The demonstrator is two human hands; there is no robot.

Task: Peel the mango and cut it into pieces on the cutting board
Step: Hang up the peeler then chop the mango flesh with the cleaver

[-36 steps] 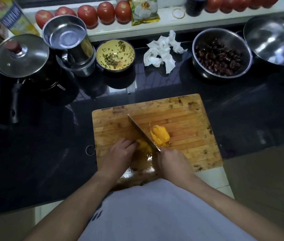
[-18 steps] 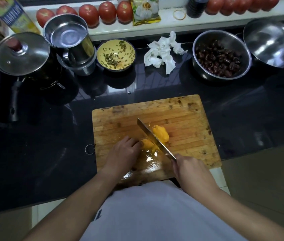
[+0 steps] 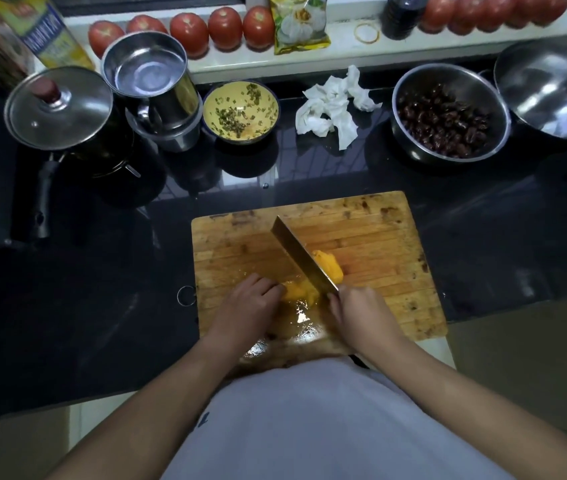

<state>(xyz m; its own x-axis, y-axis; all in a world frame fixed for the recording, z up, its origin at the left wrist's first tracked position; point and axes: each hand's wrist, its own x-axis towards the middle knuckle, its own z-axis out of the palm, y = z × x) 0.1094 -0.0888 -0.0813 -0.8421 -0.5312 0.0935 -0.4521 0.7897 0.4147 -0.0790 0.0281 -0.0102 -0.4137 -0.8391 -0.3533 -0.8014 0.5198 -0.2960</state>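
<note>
A peeled orange mango lies on the wooden cutting board (image 3: 372, 237). The knife (image 3: 301, 256) runs diagonally across the fruit, splitting what shows into a far piece (image 3: 329, 268) to the right of the blade and a near piece (image 3: 297, 293) to its left. My left hand (image 3: 247, 311) holds that near mango piece down with bent fingers. My right hand (image 3: 361, 315) grips the knife handle, which is hidden inside the fist. Juice shines on the board between my hands.
On the black counter behind the board stand a lidded pot (image 3: 58, 109), a steel jug (image 3: 150, 77), a yellow bowl of chopped greens (image 3: 240, 112), crumpled tissue (image 3: 334, 109), a steel bowl of dark fruit (image 3: 448, 116) and a steel lid (image 3: 549, 88). Tomatoes (image 3: 223, 27) line the sill.
The knife was drawn back toward me half a second ago and has now slid forward again across the mango. My left hand stays on the near piece.
</note>
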